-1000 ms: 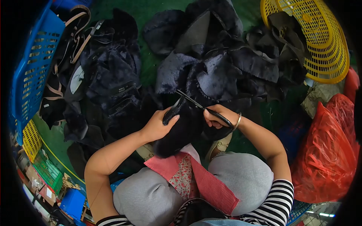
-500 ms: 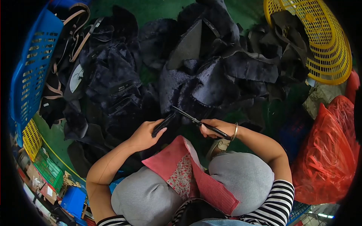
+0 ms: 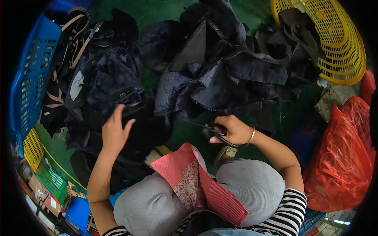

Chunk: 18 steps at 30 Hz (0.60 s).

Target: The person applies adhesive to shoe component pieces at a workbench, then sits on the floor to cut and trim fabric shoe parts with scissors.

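Note:
My right hand (image 3: pixel 233 130) grips a pair of scissors (image 3: pixel 195 124), fingers through the dark handles, the blades pointing left. The blade tips reach the lower edge of a dark blue plush piece (image 3: pixel 173 94). Off to the left, my left hand (image 3: pixel 115 133) has its thumb and forefinger spread apart. Its fingertips are beside a small dark piece (image 3: pixel 132 107), blurred over the left heap, and I see no firm hold on it. A second heap of dark plush pieces (image 3: pixel 114 70) with printed labels lies just beyond my left hand.
Blue basket (image 3: pixel 29 78) at left, with dark straps beside it. Yellow basket (image 3: pixel 342 47) stands at the upper right, a red plastic bag (image 3: pixel 338 161) below it. More dark scraps (image 3: pixel 299 43) lie near the yellow basket on the green floor (image 3: pixel 163 11). A pink patterned cloth (image 3: pixel 185 173) covers my lap.
My left hand has moved left and up, away from the scissors, and its fingers have spread from the dark piece they held. My right hand, with the scissors, has shifted slightly right.

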Motion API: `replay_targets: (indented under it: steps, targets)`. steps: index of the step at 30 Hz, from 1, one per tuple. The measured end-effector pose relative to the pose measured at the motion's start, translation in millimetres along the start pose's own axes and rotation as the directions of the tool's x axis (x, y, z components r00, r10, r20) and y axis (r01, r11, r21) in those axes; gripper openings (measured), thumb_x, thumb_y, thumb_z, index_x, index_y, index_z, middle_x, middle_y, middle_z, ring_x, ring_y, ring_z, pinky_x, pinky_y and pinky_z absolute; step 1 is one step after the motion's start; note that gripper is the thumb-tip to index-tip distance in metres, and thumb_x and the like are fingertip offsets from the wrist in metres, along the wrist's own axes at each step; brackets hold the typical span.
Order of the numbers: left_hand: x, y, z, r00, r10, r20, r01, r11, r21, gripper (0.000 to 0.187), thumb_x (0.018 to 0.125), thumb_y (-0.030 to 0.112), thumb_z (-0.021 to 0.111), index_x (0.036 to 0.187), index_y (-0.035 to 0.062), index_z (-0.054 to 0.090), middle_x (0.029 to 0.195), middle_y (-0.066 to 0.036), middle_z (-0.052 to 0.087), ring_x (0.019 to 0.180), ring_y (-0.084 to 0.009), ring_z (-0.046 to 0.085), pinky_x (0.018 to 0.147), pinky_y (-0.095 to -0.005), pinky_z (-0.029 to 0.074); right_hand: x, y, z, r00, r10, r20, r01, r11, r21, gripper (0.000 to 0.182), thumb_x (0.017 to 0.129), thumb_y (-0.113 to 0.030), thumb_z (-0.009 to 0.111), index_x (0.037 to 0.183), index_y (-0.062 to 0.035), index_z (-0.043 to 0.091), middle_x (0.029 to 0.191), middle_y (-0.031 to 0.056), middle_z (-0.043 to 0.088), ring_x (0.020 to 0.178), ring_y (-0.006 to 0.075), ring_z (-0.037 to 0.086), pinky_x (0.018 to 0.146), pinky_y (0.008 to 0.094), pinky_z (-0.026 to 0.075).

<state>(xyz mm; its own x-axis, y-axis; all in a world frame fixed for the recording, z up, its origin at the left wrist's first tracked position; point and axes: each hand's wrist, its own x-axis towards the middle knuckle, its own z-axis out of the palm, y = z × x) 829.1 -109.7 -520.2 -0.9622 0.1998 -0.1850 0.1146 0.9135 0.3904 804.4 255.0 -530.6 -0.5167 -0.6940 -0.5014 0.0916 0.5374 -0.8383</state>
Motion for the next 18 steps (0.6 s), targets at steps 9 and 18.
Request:
replay_targets:
  steps: [9, 18]
  targets:
    - [42.7, 83.5, 79.3, 0.981, 0.188, 0.047, -0.171, 0.953, -0.25, 0.052, 0.079, 0.016, 0.066, 0.118, -0.0086, 0.042, 0.104, -0.025, 0.053, 0.089, -0.0412, 0.057, 0.078, -0.0405, 0.049, 87.4, 2.2, -62.0, 0.778, -0.428, -0.46, 0.137, 0.83, -0.541, 0.037, 0.064, 0.001, 0.064, 0.098, -0.0014, 0.048, 0.091, 0.0145, 0.058, 0.089, 0.0339, 0.056, 0.072, 0.0406, 0.047]
    - [130.8, 73.5, 121.3, 0.812, 0.198, 0.549, 0.271, 0.706, -0.655, 0.053, 0.075, 0.014, 0.062, 0.123, -0.0006, 0.045, 0.117, -0.022, 0.055, 0.111, -0.0331, 0.052, 0.094, -0.036, 0.041, 120.4, 26.1, -82.6, 0.86, -0.395, -0.322, -0.018, 0.607, -0.795, 0.022, 0.07, 0.0, 0.058, 0.088, -0.0025, 0.047, 0.085, 0.0114, 0.057, 0.088, 0.0307, 0.057, 0.068, 0.0385, 0.048]
